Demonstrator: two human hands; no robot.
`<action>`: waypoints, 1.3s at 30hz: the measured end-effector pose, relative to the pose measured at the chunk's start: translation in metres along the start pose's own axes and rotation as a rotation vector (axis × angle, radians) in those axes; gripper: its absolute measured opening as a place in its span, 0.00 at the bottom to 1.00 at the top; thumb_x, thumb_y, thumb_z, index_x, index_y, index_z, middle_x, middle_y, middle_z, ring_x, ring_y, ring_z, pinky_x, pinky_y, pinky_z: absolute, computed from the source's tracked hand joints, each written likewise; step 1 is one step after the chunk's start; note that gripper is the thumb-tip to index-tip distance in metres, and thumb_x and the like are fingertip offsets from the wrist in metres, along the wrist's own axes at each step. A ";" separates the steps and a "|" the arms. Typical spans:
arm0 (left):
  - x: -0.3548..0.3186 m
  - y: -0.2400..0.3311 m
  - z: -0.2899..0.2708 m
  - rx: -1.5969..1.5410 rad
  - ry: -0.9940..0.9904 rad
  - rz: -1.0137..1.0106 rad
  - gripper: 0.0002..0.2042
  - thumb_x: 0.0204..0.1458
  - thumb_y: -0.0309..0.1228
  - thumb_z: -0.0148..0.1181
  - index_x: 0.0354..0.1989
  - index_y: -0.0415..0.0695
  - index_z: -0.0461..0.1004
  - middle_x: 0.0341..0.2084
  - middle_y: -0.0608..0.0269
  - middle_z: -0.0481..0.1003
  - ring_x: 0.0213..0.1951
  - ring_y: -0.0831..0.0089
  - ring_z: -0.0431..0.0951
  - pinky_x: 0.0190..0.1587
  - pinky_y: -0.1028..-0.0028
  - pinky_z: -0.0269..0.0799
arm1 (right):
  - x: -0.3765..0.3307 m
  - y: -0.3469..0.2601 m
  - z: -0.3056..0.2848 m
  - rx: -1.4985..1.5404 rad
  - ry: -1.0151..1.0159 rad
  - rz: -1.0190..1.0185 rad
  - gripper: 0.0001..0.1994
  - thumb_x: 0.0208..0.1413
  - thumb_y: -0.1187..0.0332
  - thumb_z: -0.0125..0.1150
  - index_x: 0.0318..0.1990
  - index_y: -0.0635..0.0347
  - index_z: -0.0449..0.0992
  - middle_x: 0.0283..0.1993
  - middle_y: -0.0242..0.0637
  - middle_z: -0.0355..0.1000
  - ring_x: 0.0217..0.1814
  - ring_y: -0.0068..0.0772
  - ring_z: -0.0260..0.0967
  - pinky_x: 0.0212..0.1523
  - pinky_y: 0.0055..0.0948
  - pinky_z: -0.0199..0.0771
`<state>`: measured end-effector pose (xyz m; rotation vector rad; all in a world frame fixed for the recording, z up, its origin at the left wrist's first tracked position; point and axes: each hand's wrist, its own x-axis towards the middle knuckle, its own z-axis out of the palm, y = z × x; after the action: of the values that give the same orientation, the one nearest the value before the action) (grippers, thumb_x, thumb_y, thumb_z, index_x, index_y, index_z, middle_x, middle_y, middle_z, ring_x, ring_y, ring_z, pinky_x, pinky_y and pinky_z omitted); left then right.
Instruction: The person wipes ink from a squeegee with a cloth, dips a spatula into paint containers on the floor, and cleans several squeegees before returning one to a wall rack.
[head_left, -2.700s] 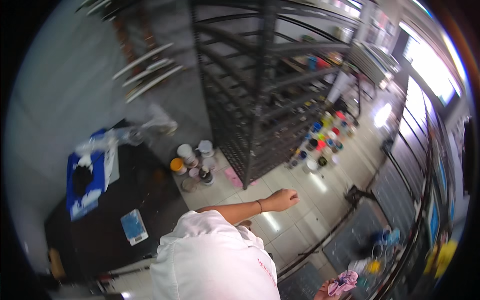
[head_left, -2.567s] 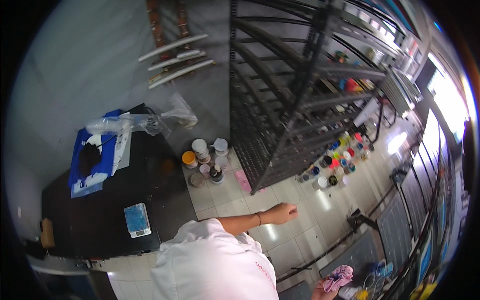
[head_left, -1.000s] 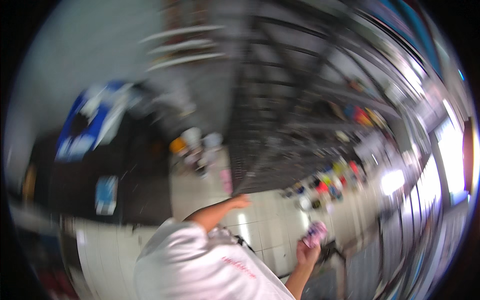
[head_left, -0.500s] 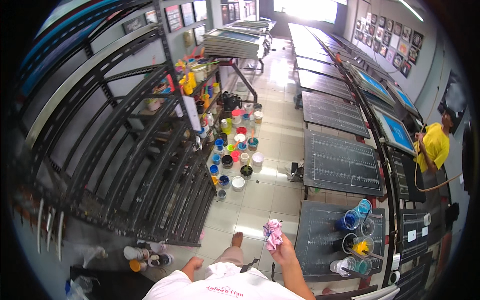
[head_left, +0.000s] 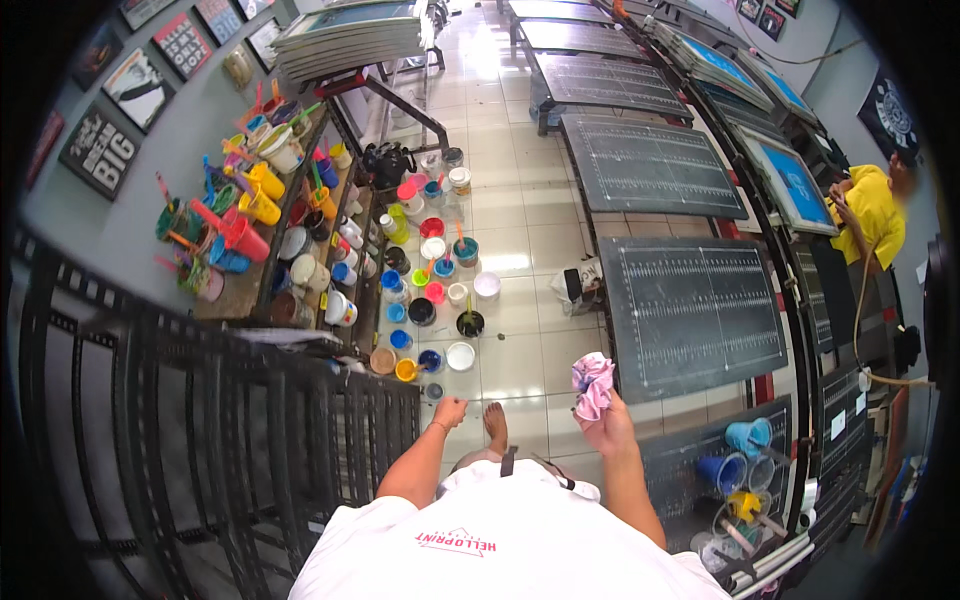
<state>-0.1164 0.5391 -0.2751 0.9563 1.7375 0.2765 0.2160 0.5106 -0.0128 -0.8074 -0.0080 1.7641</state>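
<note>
Since half a second ago the right hand has risen slightly, fingers still clamped around one pink crumpled rag beside a dark gridded table. One left hand hangs loosely curled, empty, above many paint pots on the floor, beside a black rack.

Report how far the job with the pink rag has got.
Done: nothing shows as wiped or finished. In hand: the right hand grips a crumpled pink rag, raised in front of the person; the left hand hangs empty beside the black rack. Left: the rag touches no surface; the paint pots on the floor and the dark printing tables stand untouched.
</note>
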 end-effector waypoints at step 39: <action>0.745 0.788 -0.240 0.066 -0.066 0.162 0.18 0.52 0.43 0.54 0.33 0.37 0.76 0.19 0.59 0.76 0.20 0.70 0.76 0.24 0.70 0.70 | 0.879 -0.450 0.339 0.091 0.069 -0.093 0.10 0.61 0.59 0.50 0.41 0.51 0.73 0.35 0.26 0.72 0.32 0.22 0.68 0.29 0.26 0.65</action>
<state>-0.0347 1.6454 -0.2225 1.1439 1.6201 0.2902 0.3107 1.5501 -0.0262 -0.7891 0.0797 1.6363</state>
